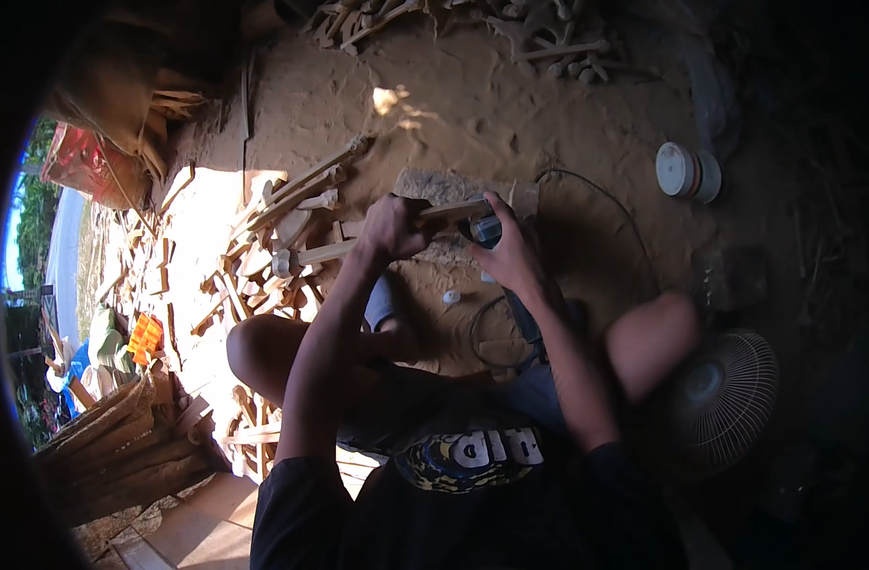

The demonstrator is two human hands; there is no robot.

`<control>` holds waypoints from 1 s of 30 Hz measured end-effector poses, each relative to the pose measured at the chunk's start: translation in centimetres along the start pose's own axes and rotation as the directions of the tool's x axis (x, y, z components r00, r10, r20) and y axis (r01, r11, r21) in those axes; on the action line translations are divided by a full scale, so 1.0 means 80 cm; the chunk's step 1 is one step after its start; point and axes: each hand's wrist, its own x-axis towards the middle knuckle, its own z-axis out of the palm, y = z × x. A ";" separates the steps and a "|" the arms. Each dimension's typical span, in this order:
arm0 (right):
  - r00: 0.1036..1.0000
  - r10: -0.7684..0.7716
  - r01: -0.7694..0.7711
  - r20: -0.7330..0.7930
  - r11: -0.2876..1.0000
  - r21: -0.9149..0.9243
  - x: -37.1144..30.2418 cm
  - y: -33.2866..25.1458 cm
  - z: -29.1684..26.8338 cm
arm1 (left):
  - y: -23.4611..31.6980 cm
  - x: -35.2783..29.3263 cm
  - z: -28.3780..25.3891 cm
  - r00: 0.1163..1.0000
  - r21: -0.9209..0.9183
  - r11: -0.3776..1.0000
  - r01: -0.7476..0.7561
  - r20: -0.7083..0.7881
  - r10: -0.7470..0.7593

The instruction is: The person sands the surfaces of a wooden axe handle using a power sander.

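Observation:
My left hand [394,228] is closed around a long, pale, narrow piece [446,213] that looks like cut bone. My right hand [512,255] curls at the far end of that piece, its forefinger reaching the tip. Between its thumb and fingers sits a dark blue-grey object [487,229] whose kind I cannot make out. Under both hands is a rough grey slab [433,184] on the dusty ground. Beside my left wrist lies a long bone [325,254] with a knobby end.
Heaped bones [287,228] spread to the left; another pile [548,43] lies at the far side. A black cable [615,204] arcs across the dust on the right. Lidded white tub [677,171], small white cap [452,297] and round fan [729,394] stand around my legs.

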 end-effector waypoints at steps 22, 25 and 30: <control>1.000 -0.005 0.004 -0.005 0.987 -0.163 0.002 0.006 0.009 | -0.010 0.006 -0.004 0.998 -0.038 0.998 0.057 0.022 -0.057; 0.998 0.027 -0.019 0.054 0.989 -0.146 0.006 0.001 0.003 | -0.011 0.005 -0.007 0.997 -0.036 0.997 -0.074 0.033 0.075; 0.989 0.116 -0.106 0.096 0.989 -0.104 0.006 -0.020 -0.004 | -0.014 0.002 -0.009 0.994 0.011 1.000 -0.022 0.111 0.021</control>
